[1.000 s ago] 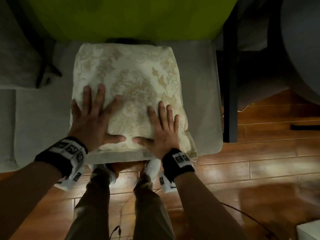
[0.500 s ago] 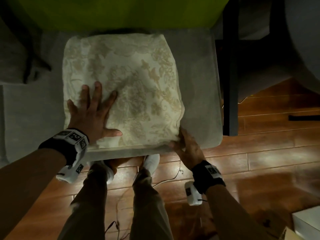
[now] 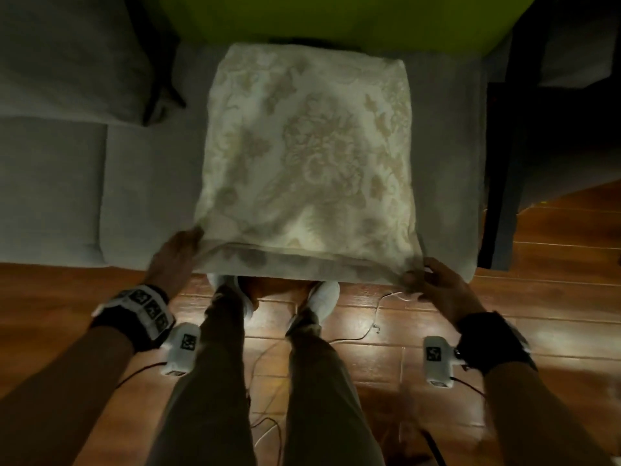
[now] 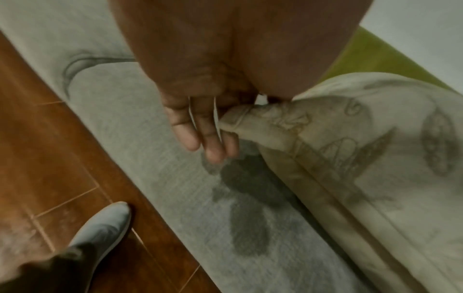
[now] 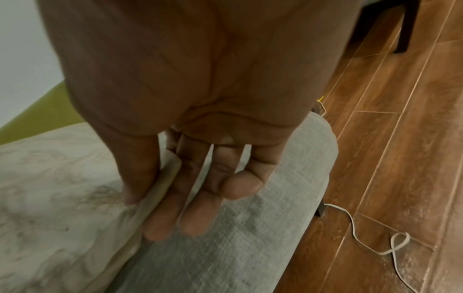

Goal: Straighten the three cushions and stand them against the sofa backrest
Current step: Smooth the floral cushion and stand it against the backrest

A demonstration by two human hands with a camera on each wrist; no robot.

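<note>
Cushion, square, cream fabric with a pale gold floral brocade pattern (image 3: 307,163): one item in view. Position: lying flat on the grey woven sofa seat (image 3: 144,196), far edge close to or touching the yellow-green sofa backrest (image 3: 336,18), near edge lifted slightly at the seat's front rim. Not yet standing.

Left hand (image 3: 174,260): at the near-left corner of the cushion. The left wrist view shows the corner bunched and pinched, apparently between thumb and forefinger, with the other fingers (image 4: 208,138) hanging straight below.

Right hand (image 3: 440,287): at the near-right corner. The right wrist view shows the corner's flat edge nipped between thumb and forefinger, the remaining fingers (image 5: 192,208) extended alongside over the seat.

Condition of cushion: face looks fairly smooth and square to the seat; some shadowed creasing near the front edge.

Progress, as judged: this cushion appears straightened and held at both near corners, which suits tipping it up onto its far edge against the backrest. That tipping remains to be done.

Other two cushions: not identifiable. A grey padded shape (image 3: 67,55) sits at upper left; whether it is a cushion or part of the sofa cannot be told. Their status is unknown.

Surroundings: brown wooden plank floor (image 3: 537,264), white cable (image 5: 375,243) lying loose on it, white shoes (image 3: 322,297) under the seat edge.
</note>
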